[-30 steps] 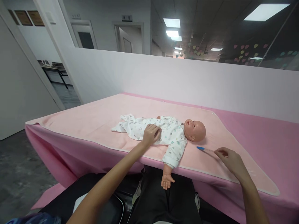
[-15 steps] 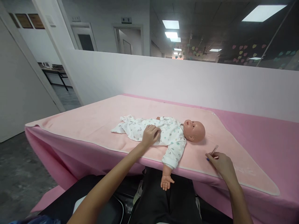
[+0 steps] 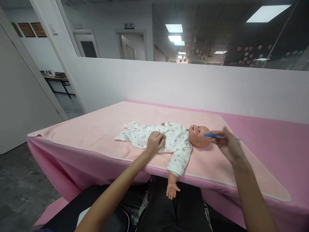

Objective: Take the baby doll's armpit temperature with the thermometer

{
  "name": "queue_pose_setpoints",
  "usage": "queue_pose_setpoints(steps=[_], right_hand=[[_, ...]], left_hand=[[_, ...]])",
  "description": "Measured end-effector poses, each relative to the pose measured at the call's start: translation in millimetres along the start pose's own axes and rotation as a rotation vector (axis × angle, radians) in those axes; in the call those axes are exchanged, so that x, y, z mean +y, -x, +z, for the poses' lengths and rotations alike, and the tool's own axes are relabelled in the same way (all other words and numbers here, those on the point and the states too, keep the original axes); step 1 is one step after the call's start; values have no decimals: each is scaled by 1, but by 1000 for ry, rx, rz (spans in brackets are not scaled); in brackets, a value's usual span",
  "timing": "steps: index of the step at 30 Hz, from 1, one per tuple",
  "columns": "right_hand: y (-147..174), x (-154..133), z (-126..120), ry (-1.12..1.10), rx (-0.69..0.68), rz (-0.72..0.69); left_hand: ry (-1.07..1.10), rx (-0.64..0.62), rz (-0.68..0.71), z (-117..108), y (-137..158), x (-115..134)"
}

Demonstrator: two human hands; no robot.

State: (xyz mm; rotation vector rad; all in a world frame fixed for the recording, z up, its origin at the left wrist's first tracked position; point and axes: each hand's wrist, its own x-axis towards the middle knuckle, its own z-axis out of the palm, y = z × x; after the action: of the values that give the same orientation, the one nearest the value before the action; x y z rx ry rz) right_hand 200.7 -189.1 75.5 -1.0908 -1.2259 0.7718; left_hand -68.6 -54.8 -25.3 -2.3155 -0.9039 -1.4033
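Note:
A baby doll (image 3: 199,135) lies on its back, head to the right, in a white printed outfit (image 3: 177,138). My left hand (image 3: 154,141) rests on the outfit at the doll's middle, its fingers curled in; whether they pinch the cloth is hidden. Beside the doll's head, my right hand (image 3: 225,141) is raised, pinching a thin stick with a blue end (image 3: 210,135), perhaps a thermometer. Motion blurs this hand; the blue end points left, across the view of the head. One doll arm (image 3: 172,188) hangs over the table's front edge.
A pale pink mat (image 3: 96,129) lies under the doll, over a darker pink table cover (image 3: 272,135). Behind the table stands a white low wall (image 3: 193,90) with glass above. My legs (image 3: 178,212) are below the front edge.
My right hand has risen from just above the mat toward the doll's head, turning the stick so its blue end points left. My left hand stays on the doll.

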Motion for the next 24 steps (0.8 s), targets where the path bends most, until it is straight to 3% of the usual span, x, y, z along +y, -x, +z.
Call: queue_pose_setpoints(steps=[4, 8, 13, 19, 24], right_hand=[[14, 21, 8, 195, -45, 96], [14, 9, 10, 35, -96, 104], [8, 7, 19, 107, -21, 29], [-22, 3, 17, -14, -162, 217], [-28, -17, 14, 68, -154, 113]], left_hand=[[8, -3, 7, 0, 1, -1], [14, 6, 14, 1, 1, -2], [16, -5, -3, 2, 2, -2], [20, -22, -11, 4, 3, -3], [16, -21, -17, 3, 2, -2]])
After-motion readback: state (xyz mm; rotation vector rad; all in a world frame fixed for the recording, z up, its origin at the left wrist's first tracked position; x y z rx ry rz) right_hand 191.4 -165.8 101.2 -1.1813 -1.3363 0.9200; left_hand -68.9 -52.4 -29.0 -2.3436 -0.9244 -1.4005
